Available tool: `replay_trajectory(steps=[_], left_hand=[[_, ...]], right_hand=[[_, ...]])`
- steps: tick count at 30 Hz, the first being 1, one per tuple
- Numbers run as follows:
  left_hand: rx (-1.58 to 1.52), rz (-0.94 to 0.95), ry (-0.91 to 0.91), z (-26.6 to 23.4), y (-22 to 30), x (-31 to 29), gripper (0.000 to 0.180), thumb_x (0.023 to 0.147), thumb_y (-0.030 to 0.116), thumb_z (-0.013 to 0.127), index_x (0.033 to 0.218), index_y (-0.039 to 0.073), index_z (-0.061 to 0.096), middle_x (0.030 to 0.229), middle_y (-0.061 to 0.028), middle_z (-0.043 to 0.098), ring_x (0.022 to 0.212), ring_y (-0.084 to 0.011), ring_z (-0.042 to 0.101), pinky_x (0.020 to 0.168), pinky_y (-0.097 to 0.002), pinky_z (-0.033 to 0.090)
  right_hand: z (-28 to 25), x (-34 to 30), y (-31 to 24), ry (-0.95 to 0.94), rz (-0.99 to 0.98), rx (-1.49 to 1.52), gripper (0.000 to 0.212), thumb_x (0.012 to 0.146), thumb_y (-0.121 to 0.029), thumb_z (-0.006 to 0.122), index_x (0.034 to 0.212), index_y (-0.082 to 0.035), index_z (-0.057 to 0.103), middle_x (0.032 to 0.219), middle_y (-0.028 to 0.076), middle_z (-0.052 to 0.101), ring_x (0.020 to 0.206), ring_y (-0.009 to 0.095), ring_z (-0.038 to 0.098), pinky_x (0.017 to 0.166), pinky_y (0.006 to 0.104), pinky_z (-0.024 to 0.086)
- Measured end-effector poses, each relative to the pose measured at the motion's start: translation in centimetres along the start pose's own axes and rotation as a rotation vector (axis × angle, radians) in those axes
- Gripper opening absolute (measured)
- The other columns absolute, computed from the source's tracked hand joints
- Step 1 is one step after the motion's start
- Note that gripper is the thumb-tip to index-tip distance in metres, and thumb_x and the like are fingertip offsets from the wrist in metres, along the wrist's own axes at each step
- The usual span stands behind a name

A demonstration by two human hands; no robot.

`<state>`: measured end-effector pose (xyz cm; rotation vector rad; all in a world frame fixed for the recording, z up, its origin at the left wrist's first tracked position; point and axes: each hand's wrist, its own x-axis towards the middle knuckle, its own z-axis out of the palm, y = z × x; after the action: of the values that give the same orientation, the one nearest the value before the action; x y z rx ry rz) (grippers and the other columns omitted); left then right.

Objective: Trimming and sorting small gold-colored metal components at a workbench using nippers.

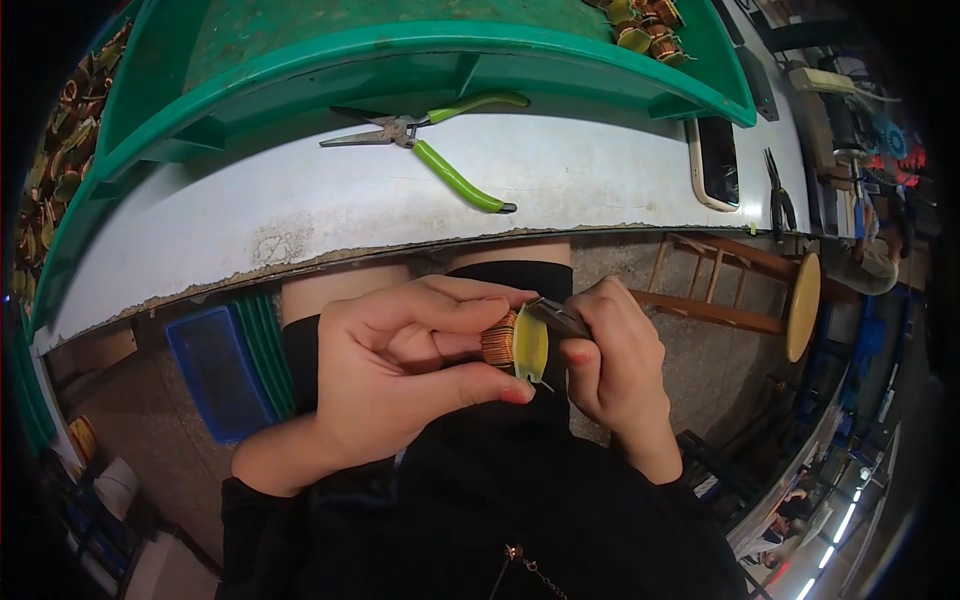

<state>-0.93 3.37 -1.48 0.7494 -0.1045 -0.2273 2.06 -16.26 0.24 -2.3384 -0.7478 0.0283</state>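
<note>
My left hand (375,350) pinches a copper-wound coil (498,343) between thumb and fingers, above my lap and just off the table's near edge. A flat yellow-green base plate (533,345) covers the coil's right side, and a thin wire end sticks out at its lower edge. Dark-jawed pliers (563,318) are in my right hand (625,355), whose fingers close round them and hide the handles. The jaw tips meet the plate's upper edge; whether they grip a wire there I cannot tell.
Green-handled long-nose pliers (405,132) lie spread on the white table (300,220). Behind them stands a green tray (400,45) with several coils (650,28) at its right end. A phone (715,165) and black pliers (778,195) lie right. Below are a wooden stool (803,305) and blue crate (222,375).
</note>
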Motion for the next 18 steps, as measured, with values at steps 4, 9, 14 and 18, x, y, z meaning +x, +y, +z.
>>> replay_trajectory(steps=[4,9,14,18], left_hand=[[-0.005,0.003,0.009,0.0,-0.2,0.1,0.040,0.069,-0.022,0.061,0.104,-0.006,0.051,0.122,-0.0263,0.046,0.102,-0.0305,0.057,0.085,-0.0363,0.054],[0.034,0.021,0.044,0.2,-0.6,0.3,0.039,0.069,-0.021,0.061,0.103,-0.006,0.052,0.121,-0.0246,0.048,0.103,-0.0296,0.057,0.086,-0.0354,0.053],[0.081,0.045,0.103,0.1,-1.3,0.6,0.040,0.069,-0.020,0.063,0.104,-0.006,0.052,0.119,-0.0230,0.051,0.102,-0.0284,0.057,0.088,-0.0343,0.052],[0.136,0.001,0.136,0.0,-1.4,0.8,0.042,0.068,-0.019,0.064,0.105,-0.005,0.052,0.115,-0.0216,0.054,0.101,-0.0272,0.058,0.088,-0.0338,0.051]], right_hand=[[0.1,-0.1,0.1,0.004,-0.013,-0.079,0.021,0.083,-0.021,0.059,0.085,-0.001,0.053,0.073,0.009,0.047,0.061,0.024,0.043,0.058,0.0306,0.041],[0.9,-0.3,0.4,0.065,-0.052,-0.217,0.022,0.084,-0.022,0.059,0.085,-0.001,0.052,0.071,0.009,0.045,0.059,0.024,0.042,0.056,0.0310,0.040],[1.0,-0.3,0.5,0.086,-0.047,-0.324,0.022,0.084,-0.023,0.058,0.084,-0.001,0.052,0.070,0.009,0.044,0.059,0.024,0.041,0.056,0.0314,0.040],[0.8,-0.4,0.5,0.037,0.014,-0.307,0.021,0.085,-0.021,0.057,0.085,-0.001,0.052,0.072,0.010,0.046,0.060,0.024,0.042,0.057,0.0315,0.040]])
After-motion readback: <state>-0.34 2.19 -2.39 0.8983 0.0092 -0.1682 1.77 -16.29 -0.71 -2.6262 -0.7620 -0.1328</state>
